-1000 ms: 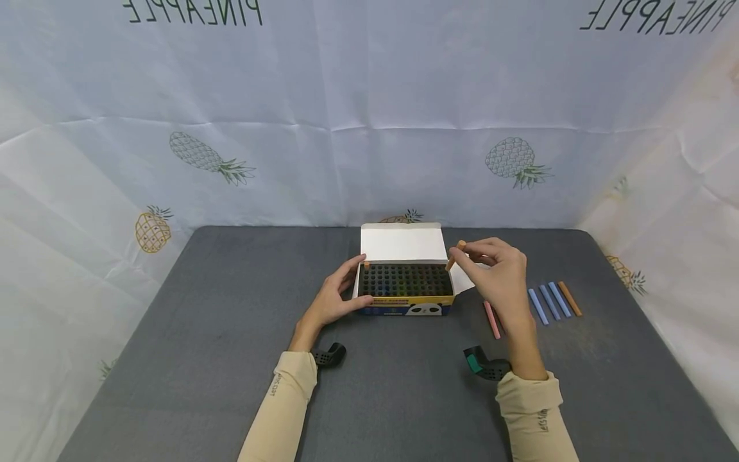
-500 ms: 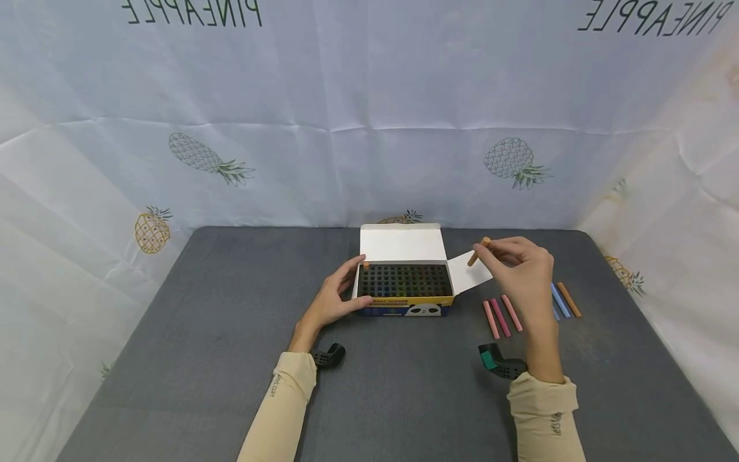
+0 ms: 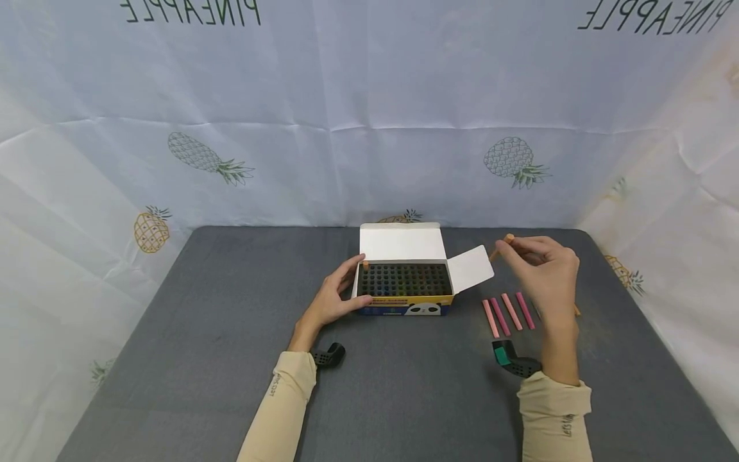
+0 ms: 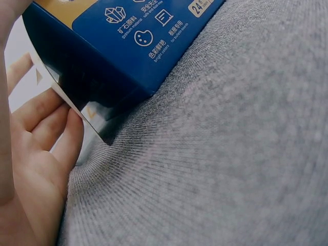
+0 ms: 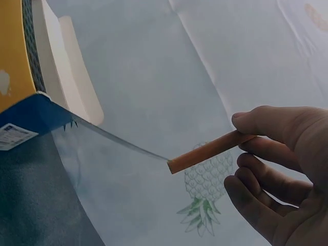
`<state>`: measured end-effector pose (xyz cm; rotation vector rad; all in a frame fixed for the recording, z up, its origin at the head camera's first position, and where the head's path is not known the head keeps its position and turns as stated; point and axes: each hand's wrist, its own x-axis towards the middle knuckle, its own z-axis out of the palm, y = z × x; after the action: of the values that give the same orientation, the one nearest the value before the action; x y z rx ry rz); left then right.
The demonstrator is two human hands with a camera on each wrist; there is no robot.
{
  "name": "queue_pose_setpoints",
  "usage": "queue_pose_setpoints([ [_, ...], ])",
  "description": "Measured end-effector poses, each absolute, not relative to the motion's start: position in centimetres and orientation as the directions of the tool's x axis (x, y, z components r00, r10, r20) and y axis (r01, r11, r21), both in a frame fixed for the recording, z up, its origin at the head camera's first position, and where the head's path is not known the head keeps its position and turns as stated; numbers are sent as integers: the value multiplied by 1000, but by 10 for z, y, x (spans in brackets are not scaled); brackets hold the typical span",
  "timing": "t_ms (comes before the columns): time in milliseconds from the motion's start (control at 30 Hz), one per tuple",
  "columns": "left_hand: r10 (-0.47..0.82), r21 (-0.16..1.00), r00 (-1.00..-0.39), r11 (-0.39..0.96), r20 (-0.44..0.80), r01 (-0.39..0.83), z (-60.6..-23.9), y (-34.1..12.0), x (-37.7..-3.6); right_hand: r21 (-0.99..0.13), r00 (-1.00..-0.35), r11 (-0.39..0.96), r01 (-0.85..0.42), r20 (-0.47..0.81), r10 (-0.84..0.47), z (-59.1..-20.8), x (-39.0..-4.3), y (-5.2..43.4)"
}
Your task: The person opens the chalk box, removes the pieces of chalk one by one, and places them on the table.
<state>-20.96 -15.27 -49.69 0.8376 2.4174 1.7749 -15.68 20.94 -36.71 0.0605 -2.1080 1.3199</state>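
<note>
Across the whole working area a dark grey, fabric-covered table (image 3: 231,359) is spread, its weave plainly seen in the left wrist view. On three sides it is enclosed by a pale blue-white cloth backdrop (image 3: 369,96) printed with pineapples and mirrored lettering, creased along its folds.

At the middle of the table, towards the back edge, an open chalk box (image 3: 404,289) is set. Its white lid is folded up behind it and a white side flap is turned out to the right. A dark grid of holes is shown inside, and its front is banded yellow over blue with a panda face printed on it. The box's left end is held by the left hand (image 3: 331,298), the thumb laid along the front and the fingers curled round the corner.

To the right of the box and above the table, an orange chalk stick (image 5: 205,151) is pinched at one end between the thumb and fingers of the right hand (image 3: 545,273). The stick is seen to be slim, round and evenly coloured, with a flat-cut free end, and it is tilted with that end towards the box flap, clear of it.

Below that hand, four pink chalk sticks (image 3: 508,314) are laid side by side on the table.
</note>
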Motion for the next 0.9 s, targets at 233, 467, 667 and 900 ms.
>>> queue_pose_setpoints([
  [233,434,890,-856,215,281,401,-496,-153,-210,-802,-798,529,-279,499,336,-369,-156,220],
  [467,432,890,-860,228,270,394,-496,-153,-210,-803,-783,540,-251,497,375,-372,-156,232],
  [667,431,887,-860,233,272,398,-496,-153,-210,-803,-777,542,-249,500,383,-373,-155,237],
  [900,432,890,-857,217,280,400,-497,-153,-210,-797,-781,560,-226,492,384,-376,-155,241],
])
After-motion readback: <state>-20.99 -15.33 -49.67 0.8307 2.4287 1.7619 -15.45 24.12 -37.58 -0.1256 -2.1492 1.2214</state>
